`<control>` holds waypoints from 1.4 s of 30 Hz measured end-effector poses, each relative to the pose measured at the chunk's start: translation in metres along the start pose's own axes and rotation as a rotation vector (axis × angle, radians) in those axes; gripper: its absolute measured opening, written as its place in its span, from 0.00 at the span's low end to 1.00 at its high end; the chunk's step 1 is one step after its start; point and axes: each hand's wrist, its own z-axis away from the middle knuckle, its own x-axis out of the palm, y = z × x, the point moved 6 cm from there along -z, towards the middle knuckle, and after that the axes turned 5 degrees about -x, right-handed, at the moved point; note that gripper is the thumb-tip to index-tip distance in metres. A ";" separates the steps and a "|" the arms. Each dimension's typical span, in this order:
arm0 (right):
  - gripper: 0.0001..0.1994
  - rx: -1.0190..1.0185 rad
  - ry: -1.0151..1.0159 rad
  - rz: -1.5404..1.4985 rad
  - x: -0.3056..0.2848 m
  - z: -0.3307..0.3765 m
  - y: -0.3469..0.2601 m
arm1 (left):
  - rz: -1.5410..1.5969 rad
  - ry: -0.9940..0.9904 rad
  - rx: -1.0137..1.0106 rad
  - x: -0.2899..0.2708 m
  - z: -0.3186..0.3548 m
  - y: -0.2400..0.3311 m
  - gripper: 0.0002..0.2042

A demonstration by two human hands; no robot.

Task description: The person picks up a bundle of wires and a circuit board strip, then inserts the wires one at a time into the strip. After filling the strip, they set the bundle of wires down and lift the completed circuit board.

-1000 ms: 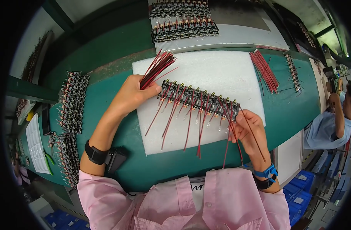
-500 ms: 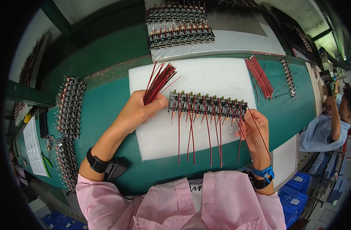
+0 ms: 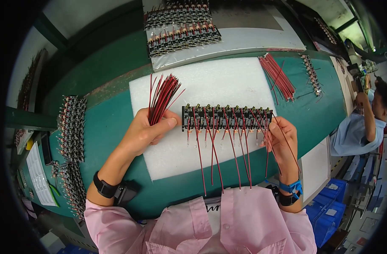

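Observation:
My left hand is closed round a bundle of red and black wires, which fan out upward from the fist. In my right hand the right end of a long strip of circuit boards is pinched between thumb and fingers. Several red and black wires hang from the strip toward my chest. The strip's left end lies near my left thumb, with a small gap between them. Beneath both is a white foam sheet on the green tabletop.
Another wire bundle lies at the foam's right corner, beside a narrow board strip. Stacked circuit boards stand on the left, more boards on a metal-edged platform behind. Green-handled pliers lie far left. A person works at right.
The strip has levelled out and its face has turned more toward me. My left hand with the wire bundle has shifted slightly left and down. The whole view has turned a little.

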 end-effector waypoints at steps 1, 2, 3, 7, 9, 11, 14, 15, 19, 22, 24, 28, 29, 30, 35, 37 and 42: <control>0.06 -0.004 0.004 0.004 -0.001 0.001 0.000 | 0.001 -0.009 -0.002 0.001 0.001 0.000 0.08; 0.06 -0.008 0.009 0.009 -0.002 0.001 -0.001 | 0.002 -0.018 -0.004 0.001 0.001 0.000 0.08; 0.06 -0.012 0.013 0.013 -0.004 0.002 -0.001 | -0.001 -0.025 -0.001 0.002 0.000 0.001 0.08; 0.06 -0.030 0.005 -0.038 -0.010 0.004 -0.006 | 0.004 -0.022 -0.021 0.002 0.000 -0.001 0.09; 0.06 -0.040 0.010 -0.039 -0.013 0.004 -0.007 | -0.002 -0.003 -0.021 0.000 0.001 -0.002 0.09; 0.06 -0.053 0.019 -0.039 -0.019 0.004 -0.009 | -0.002 0.000 -0.019 0.000 0.000 -0.002 0.09; 0.06 -0.081 0.040 -0.024 -0.025 0.007 -0.013 | -0.024 0.015 -0.018 -0.002 -0.001 -0.001 0.09; 0.05 -0.094 0.048 -0.019 -0.027 0.008 -0.015 | -0.024 0.013 -0.015 -0.002 0.000 -0.001 0.09; 0.05 -0.102 0.050 -0.014 -0.028 0.011 -0.018 | -0.023 0.018 -0.028 -0.002 0.000 -0.001 0.10; 0.05 -0.089 0.039 -0.028 -0.032 0.012 -0.015 | -0.012 0.023 -0.017 -0.002 0.002 -0.001 0.10; 0.05 -0.081 0.034 -0.034 -0.033 0.015 -0.014 | -0.017 0.019 -0.013 0.000 0.001 -0.001 0.09; 0.05 -0.091 0.042 -0.037 -0.029 0.017 -0.012 | -0.018 0.048 0.000 -0.003 0.000 -0.004 0.09; 0.05 -0.084 0.046 -0.032 -0.027 0.018 -0.011 | -0.010 0.070 0.004 -0.004 0.000 -0.006 0.09; 0.05 -0.077 0.053 -0.026 -0.025 0.019 -0.009 | -0.003 0.089 0.007 -0.006 0.000 -0.006 0.09; 0.05 -0.053 0.001 -0.019 -0.017 0.020 -0.001 | 0.081 0.079 0.013 -0.006 -0.001 -0.006 0.11; 0.06 -0.047 -0.003 0.001 -0.013 0.019 0.000 | 0.098 0.063 0.023 -0.005 -0.001 -0.005 0.12; 0.07 -0.040 -0.010 0.066 -0.006 0.017 -0.001 | 0.122 0.056 0.035 -0.006 -0.002 -0.004 0.12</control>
